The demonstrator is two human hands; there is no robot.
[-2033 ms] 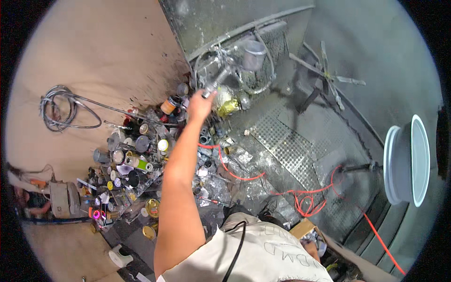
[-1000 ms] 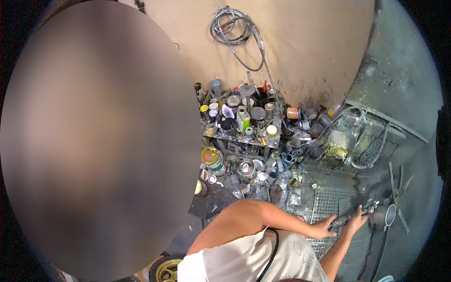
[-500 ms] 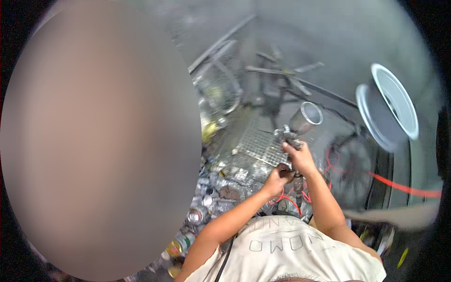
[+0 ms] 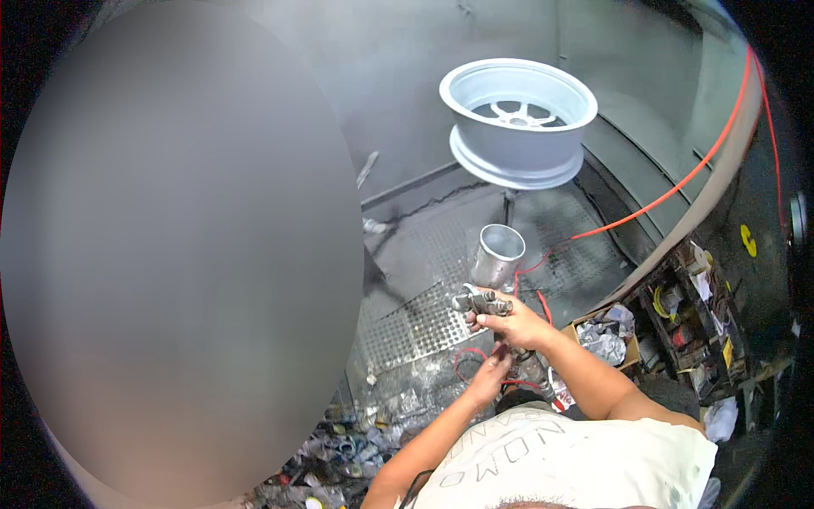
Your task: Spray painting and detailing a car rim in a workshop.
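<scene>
A spray gun point(image 4: 480, 300) with a metal cup point(image 4: 496, 265) on top is held low in front of me, below a pale grey wheel rim point(image 4: 517, 157) mounted on a dark stand point(image 4: 507, 205). My right hand point(image 4: 511, 327) is closed round the gun's body. Just beneath it, my left hand point(image 4: 492, 371) grips the lower end of the gun, its fingertips partly hidden. A thin red hose point(image 4: 469, 351) loops behind my hands.
A grimy perforated mat point(image 4: 407, 322) covers the booth floor. Cluttered shelving point(image 4: 678, 335) and a cardboard box point(image 4: 632, 349) stand at right. A red hose point(image 4: 653, 204) hangs across that side. Littered containers point(image 4: 356, 450) lie at lower left; a blurred patch hides the left.
Two seconds ago my left hand alone held the gun at the back; my right hand joined it. The view has since swung right, bringing the wheel rim to upper centre.
</scene>
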